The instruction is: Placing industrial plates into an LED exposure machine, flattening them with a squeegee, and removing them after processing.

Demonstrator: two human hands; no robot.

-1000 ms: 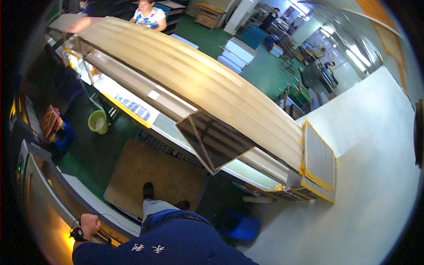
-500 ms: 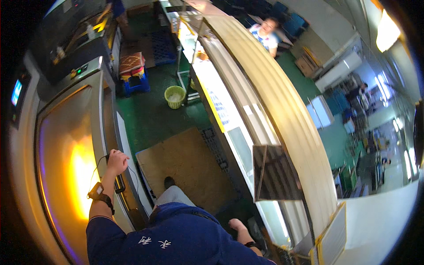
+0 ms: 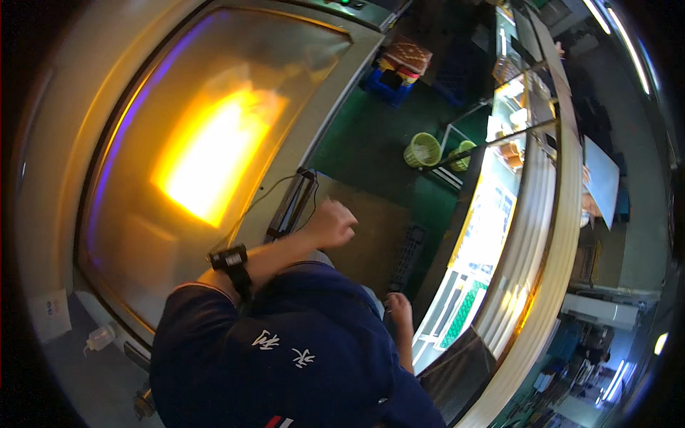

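Standing between the amber-lit machine (image 3: 357,51) and the light table (image 3: 431,335), we are holding the left hand (image 3: 332,223) beyond the machine's right edge, close to the dark handle (image 3: 285,208) mounted along it. Those fingers are curling loosely in a blur; we are seeing nothing in them and cannot tell how tightly they are closing or whether the hand is touching the handle. The right hand (image 3: 399,310) is hanging half-curled near the table's left edge, showing nothing held, though its palm is hidden. We are judging the step in hand as work beside the handle, and the next move as calling for fingers clear of the thin cord (image 3: 265,191) looping over that edge.
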